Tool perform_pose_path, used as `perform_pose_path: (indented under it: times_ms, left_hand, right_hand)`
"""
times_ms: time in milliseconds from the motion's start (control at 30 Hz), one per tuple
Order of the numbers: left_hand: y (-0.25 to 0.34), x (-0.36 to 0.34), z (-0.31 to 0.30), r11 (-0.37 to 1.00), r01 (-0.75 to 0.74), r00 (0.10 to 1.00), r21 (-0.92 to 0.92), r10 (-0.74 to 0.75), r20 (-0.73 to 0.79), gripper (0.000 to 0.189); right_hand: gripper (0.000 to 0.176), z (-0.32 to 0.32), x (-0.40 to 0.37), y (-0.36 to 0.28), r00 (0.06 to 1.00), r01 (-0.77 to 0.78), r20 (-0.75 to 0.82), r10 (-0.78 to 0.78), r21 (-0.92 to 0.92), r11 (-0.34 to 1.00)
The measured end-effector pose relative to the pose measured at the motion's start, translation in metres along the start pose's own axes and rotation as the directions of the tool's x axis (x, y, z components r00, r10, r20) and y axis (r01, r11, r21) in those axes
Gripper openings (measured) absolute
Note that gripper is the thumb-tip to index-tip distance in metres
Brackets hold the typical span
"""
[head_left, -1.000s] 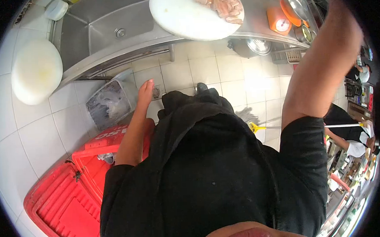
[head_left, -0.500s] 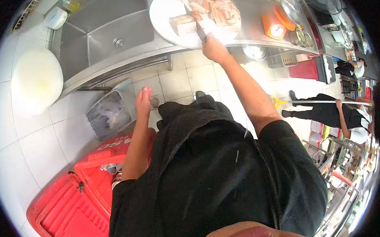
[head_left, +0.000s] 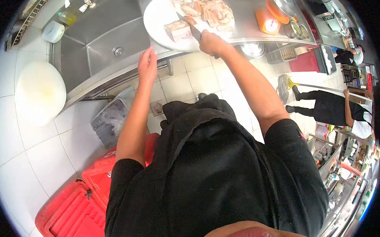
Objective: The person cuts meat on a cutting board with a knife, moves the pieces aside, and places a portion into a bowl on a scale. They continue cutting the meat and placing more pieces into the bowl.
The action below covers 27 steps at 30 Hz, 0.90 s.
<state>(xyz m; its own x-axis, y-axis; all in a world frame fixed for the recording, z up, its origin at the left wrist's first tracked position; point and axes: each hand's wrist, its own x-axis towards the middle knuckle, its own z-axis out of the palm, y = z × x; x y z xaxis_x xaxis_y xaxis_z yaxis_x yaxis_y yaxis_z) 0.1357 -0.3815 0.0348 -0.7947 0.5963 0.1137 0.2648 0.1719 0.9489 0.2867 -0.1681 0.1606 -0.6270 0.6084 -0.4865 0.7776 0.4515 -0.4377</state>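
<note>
A kitchen knife (head_left: 194, 30) is gripped in my right hand (head_left: 214, 44), its blade pointing away from me over a round white cutting board (head_left: 155, 20). Just left of the blade sits a block of meat (head_left: 178, 31). Behind and to the right, a pile of sliced meat pieces (head_left: 213, 10) covers much of the board. My left hand (head_left: 147, 64) holds nothing; its fingers are stretched out at the counter's front edge, below and left of the board and apart from the meat.
A steel sink (head_left: 106, 41) lies left of the board. Right of it stands an orange scale (head_left: 267, 22). Another round white board (head_left: 40, 93) leans on the tiled wall. A red cooler (head_left: 71, 217) and plastic bin (head_left: 110, 122) stand below. A co-worker (head_left: 329, 106) holds a mop (head_left: 288, 84).
My left hand has risen from beside the floor drain to the counter edge. The right hand keeps the knife by the meat block. The co-worker's mop head has come into view.
</note>
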Motion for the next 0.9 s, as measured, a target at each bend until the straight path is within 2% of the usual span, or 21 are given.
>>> perform_pose_path:
  times_ms: [133,233,333,433,533,633,733,767,867,900]
  left_hand:
    - [0.023,0.039,0.031,0.981,-0.146,0.989,0.126,0.142,0.045,0.037]
    - [0.011,0.069,0.065,0.955,-0.27,0.963,0.121,0.266,0.046,0.04]
    - [0.004,0.083,0.082,0.935,-0.276,0.956,0.224,0.243,0.162,0.043]
    - [0.002,0.083,0.091,0.887,-0.342,0.937,0.31,0.298,0.181,0.043]
    - [0.0,0.084,0.09,0.902,-0.306,0.948,0.305,0.26,0.182,0.041]
    - [-0.005,0.083,0.092,0.901,-0.321,0.945,0.293,0.285,0.161,0.039]
    - [-0.008,0.086,0.093,0.906,-0.283,0.957,0.314,0.247,0.152,0.038]
    - [-0.007,0.084,0.095,0.889,-0.327,0.945,0.321,0.304,0.123,0.036]
    - [-0.011,0.083,0.098,0.893,-0.32,0.947,0.317,0.295,0.125,0.034]
    - [-0.009,0.081,0.098,0.885,-0.346,0.938,0.31,0.332,0.099,0.032]
  right_hand:
    - [0.034,-0.003,0.002,0.01,1.0,0.015,0.018,-0.015,0.006,1.0]
    - [0.033,-0.003,0.002,0.02,1.0,0.027,0.017,-0.026,-0.038,0.999]
    - [0.035,-0.016,-0.008,0.018,0.997,0.038,0.073,-0.034,-0.061,0.997]
    - [0.047,-0.023,-0.013,0.019,0.97,0.236,-0.042,-0.239,-0.058,0.97]
    - [0.072,-0.009,0.004,0.023,0.896,0.38,-0.135,-0.423,-0.256,0.889]
    - [0.09,-0.033,-0.001,-0.003,0.967,0.253,0.085,-0.241,-0.187,0.949]
    - [0.098,-0.049,0.008,-0.015,0.959,0.207,0.226,-0.168,-0.159,0.965]
    - [0.1,-0.051,0.014,-0.019,0.956,0.197,0.26,-0.137,-0.219,0.956]
    - [0.102,-0.051,0.018,-0.026,0.953,0.132,0.294,-0.072,-0.189,0.973]
    - [0.099,-0.043,0.018,-0.02,0.958,0.105,0.28,-0.056,-0.164,0.981]
